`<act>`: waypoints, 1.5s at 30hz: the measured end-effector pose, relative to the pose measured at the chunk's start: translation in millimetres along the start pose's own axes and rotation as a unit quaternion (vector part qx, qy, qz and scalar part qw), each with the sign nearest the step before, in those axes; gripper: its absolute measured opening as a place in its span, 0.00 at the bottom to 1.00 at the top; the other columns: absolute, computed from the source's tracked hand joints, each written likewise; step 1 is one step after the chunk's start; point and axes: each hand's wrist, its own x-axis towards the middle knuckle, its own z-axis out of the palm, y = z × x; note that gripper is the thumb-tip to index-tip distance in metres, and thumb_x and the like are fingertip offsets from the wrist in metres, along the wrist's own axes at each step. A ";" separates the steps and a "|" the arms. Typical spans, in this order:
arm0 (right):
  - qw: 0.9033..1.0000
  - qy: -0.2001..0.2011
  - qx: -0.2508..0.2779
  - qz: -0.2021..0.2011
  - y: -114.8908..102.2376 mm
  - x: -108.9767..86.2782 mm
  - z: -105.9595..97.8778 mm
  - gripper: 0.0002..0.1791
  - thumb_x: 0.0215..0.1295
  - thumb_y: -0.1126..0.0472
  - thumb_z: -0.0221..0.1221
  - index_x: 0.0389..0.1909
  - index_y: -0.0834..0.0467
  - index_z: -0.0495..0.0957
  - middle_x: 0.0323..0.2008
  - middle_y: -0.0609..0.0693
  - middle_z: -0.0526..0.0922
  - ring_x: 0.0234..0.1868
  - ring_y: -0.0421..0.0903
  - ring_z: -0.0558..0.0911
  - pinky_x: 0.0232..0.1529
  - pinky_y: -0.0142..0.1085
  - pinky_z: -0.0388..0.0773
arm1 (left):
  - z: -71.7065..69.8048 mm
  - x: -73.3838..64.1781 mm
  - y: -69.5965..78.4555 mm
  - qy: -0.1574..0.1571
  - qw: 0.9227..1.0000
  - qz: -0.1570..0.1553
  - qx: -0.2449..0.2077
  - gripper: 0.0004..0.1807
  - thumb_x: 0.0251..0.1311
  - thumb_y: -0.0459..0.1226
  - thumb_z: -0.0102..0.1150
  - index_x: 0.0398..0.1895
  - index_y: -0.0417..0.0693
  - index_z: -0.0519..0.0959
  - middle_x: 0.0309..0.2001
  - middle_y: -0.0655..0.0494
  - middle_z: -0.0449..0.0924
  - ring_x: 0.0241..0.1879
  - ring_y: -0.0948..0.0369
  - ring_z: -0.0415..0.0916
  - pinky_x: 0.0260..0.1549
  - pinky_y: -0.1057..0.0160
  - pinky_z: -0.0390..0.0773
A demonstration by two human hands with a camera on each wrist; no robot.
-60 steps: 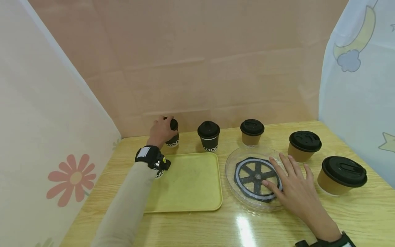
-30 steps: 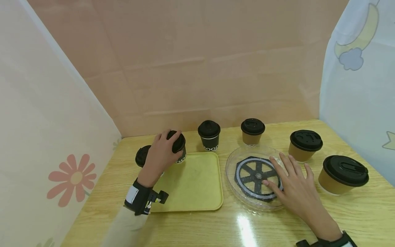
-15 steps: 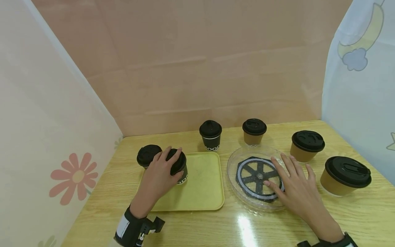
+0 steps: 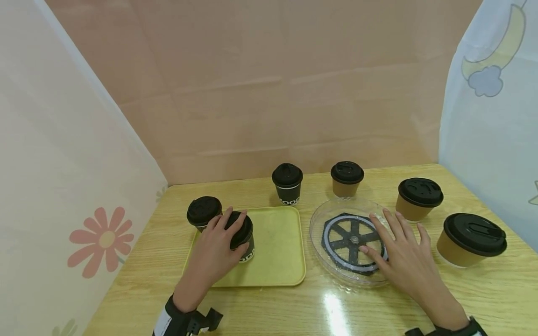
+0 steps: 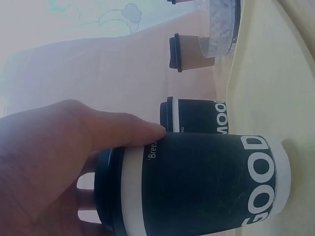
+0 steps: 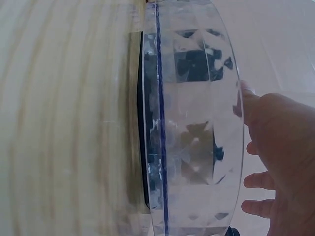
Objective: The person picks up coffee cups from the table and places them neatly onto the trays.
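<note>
Left hand [image 4: 215,245] is ending up nearer the wearer than 2 s ago, bringing the held cup [image 5: 202,182] from the table's back edge to the yellow tray [image 4: 273,261]. Right hand [image 4: 401,252] is staying put.

Grip, left: thumb and fingers are pinching around the top of the held cup, thumb lying along the side just below the black lid [image 4: 244,233]. Held cup is standing close to upright over the tray's left half, white lettering showing near its base. Base is sitting at or just above the tray surface; can't tell if it's touching.

Lidded black cup [image 4: 203,209] is standing just behind and left of the held one; hand is hiding its base.

Grip, right: holding nothing, fingers spreading wide over the right edge of the clear round stand [image 4: 316,228]. Can't tell how firmly they're touching. Dark spoked wheel [image 4: 354,239] is showing through the clear plastic. Stand is sitting right of the tray, apart from it.

Back black cup [image 4: 288,193] is standing behind the tray's far right corner. Small brown cup [image 4: 345,189] is standing behind the stand; middle brown cup [image 4: 414,210] and large brown cup [image 4: 456,249] are standing to its right, all lidded black, all on the wooden table [image 4: 269,310].
</note>
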 end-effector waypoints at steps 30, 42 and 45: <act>1.000 0.004 -0.005 -0.002 3.0 -3.9 1.7 0.44 0.60 0.36 0.59 0.74 0.46 0.58 0.69 0.62 0.65 0.69 0.64 0.64 0.58 0.72 0.56 | 31.1 -15.9 5.5 0.062 0.991 -0.052 -0.111 0.36 0.55 0.43 0.68 0.69 0.61 0.68 0.73 0.47 0.62 0.68 0.38 0.62 0.59 0.35 0.68; 1.000 0.010 -0.004 -0.007 2.2 -1.6 1.8 0.43 0.60 0.35 0.58 0.74 0.46 0.59 0.68 0.62 0.66 0.67 0.65 0.65 0.57 0.71 0.57 | 28.7 -16.7 3.4 0.062 0.990 -0.059 -0.116 0.37 0.54 0.42 0.68 0.70 0.62 0.68 0.73 0.48 0.61 0.69 0.40 0.60 0.59 0.37 0.69; 1.000 0.010 -0.005 -0.008 1.6 -0.9 2.2 0.43 0.60 0.35 0.58 0.74 0.46 0.59 0.68 0.62 0.66 0.67 0.65 0.65 0.58 0.71 0.57 | 27.4 -17.5 2.4 0.063 0.988 -0.061 -0.124 0.37 0.54 0.42 0.68 0.70 0.61 0.67 0.74 0.48 0.60 0.70 0.40 0.59 0.59 0.36 0.69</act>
